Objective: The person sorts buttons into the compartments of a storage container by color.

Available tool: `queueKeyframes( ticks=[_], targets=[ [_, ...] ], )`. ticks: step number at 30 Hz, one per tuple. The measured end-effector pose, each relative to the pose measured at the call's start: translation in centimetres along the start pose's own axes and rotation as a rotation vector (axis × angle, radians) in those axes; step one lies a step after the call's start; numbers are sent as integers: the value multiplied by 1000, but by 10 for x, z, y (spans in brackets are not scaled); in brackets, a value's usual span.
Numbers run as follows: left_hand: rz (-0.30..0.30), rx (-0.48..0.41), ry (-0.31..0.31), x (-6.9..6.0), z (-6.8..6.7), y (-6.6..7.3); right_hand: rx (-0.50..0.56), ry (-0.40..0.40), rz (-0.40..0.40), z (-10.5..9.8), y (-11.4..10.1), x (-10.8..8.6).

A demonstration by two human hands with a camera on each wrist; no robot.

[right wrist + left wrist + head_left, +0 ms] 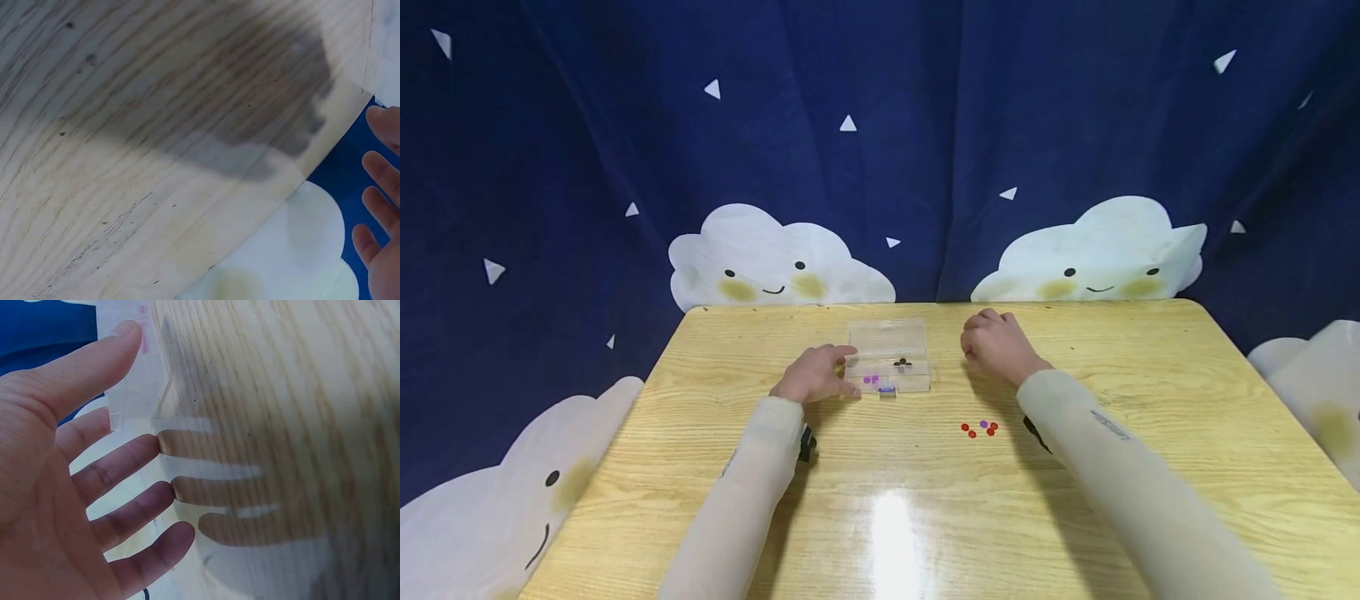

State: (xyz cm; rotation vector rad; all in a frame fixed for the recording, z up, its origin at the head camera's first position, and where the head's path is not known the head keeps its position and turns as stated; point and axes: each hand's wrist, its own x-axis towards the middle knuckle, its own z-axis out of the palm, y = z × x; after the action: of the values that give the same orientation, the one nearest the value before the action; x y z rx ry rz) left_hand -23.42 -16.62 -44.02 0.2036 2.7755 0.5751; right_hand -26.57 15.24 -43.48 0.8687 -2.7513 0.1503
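Note:
A clear plastic box (pixel 913 382) stands with its lid (pixel 887 335) raised at the back; dark pieces (pixel 902 364) and purple pieces (pixel 871 380) lie inside. At the box's left side is my left hand (pixel 812 375), thumb and fingers spread around that end; the left wrist view shows this hand (pixel 81 462) beside the box wall (pixel 140 387), fingers extended. My right hand (pixel 1000 346) is held above the table right of the box, fingers loosely bent, and the right wrist view shows its fingertips (pixel 378 181) with nothing visible between them.
Several red pieces (pixel 972 434) and one purple piece (pixel 983 424) lie on the wooden table (pixel 700 500), in front of and to the right of the box. Behind the table's far edge hangs a dark blue curtain (pixel 895 150) with clouds and triangles.

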Motion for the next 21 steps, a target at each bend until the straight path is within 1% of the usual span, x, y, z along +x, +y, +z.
queueKeyframes(
  ticks=[6,10,16,21],
  targets=[
    [-1,0,-1,1,-1,0,21,-34,64,1,2,6],
    [-5,-1,-2,0,-2,1,29,-49,85,1,1,10],
    [-5,-13,-5,0,-3,1,47,-28,66,-2,-8,15],
    [-6,-15,-4,-1,-2,0,64,-60,65,-5,-22,25]
  ],
)
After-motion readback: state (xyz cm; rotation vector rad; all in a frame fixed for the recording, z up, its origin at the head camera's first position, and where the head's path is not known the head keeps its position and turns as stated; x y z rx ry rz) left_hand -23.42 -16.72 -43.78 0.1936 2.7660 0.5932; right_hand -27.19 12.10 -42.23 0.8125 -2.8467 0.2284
